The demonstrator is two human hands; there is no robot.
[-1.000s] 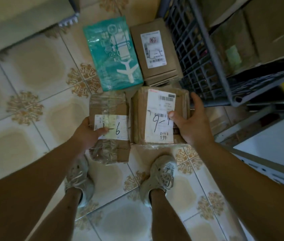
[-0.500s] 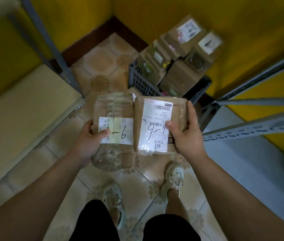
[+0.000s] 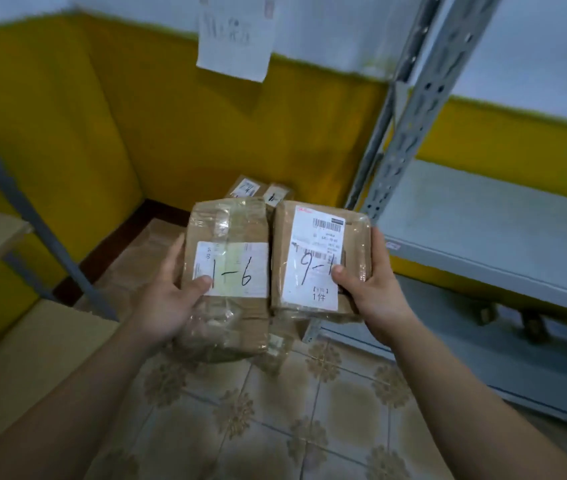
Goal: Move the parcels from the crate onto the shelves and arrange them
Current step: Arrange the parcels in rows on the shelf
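Observation:
My left hand (image 3: 167, 299) grips a taped brown parcel (image 3: 230, 251) whose white label reads 1-6, thumb on the label. Beside it, my right hand (image 3: 370, 289) holds a second brown parcel (image 3: 316, 258) with a barcode label marked 9-1. Both parcels are held side by side at chest height, touching along their inner edges. Behind them, low in the corner, more labelled parcels (image 3: 258, 192) peek out; the crate under them is hidden. A grey metal shelf (image 3: 483, 237) stands to the right.
The grey perforated shelf upright (image 3: 410, 109) rises right of the parcels. A beige shelf board (image 3: 32, 355) and a slanted grey post (image 3: 32, 216) lie at the left. Yellow wall with a pinned paper sheet (image 3: 237, 36) is ahead. Patterned floor tiles (image 3: 275, 410) lie below.
The view has risen from the floor to the wall corner and shelves. Both parcels came up with my hands, away from the crate, and stay gripped the same way.

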